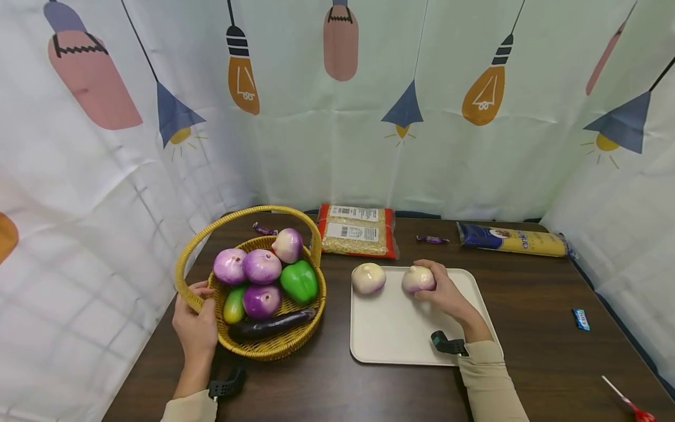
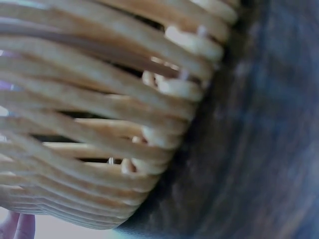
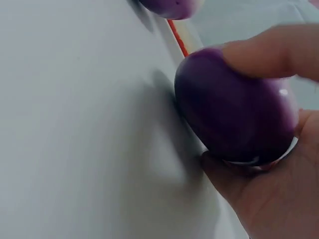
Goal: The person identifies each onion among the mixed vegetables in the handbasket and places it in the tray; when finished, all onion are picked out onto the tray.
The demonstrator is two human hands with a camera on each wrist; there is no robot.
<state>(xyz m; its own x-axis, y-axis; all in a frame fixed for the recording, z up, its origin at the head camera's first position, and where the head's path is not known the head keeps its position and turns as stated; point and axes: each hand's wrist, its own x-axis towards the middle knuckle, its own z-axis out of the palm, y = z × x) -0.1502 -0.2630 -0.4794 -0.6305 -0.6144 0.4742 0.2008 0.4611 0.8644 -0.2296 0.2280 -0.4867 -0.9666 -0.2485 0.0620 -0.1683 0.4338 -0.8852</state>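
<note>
On the left, my left hand (image 1: 196, 322) grips the side of a yellow wicker basket (image 1: 274, 354) where its arched handle meets the rim. Several glossy purple onions (image 1: 262, 266), a green bell pepper (image 1: 299, 282), a dark eggplant (image 1: 271, 326) and a yellow-green oval vegetable (image 1: 234, 305) fill it. Over a white tray (image 1: 390, 334), my right hand (image 1: 445, 293) holds a pale onion with a purple underside (image 3: 234, 109) between thumb and fingers, close above the tray surface. Another such onion (image 1: 368, 278) sits at the tray's back left corner.
Behind the tray lies a red-edged bag of grain (image 1: 355, 230). A blue-and-yellow pasta packet (image 1: 514, 240) is at the back right, with a purple-wrapped candy (image 1: 432, 239) beside it. Farther right are a small blue packet (image 1: 581, 319) and a red lollipop (image 1: 642, 415). Printed curtains (image 1: 337, 146) surround the table.
</note>
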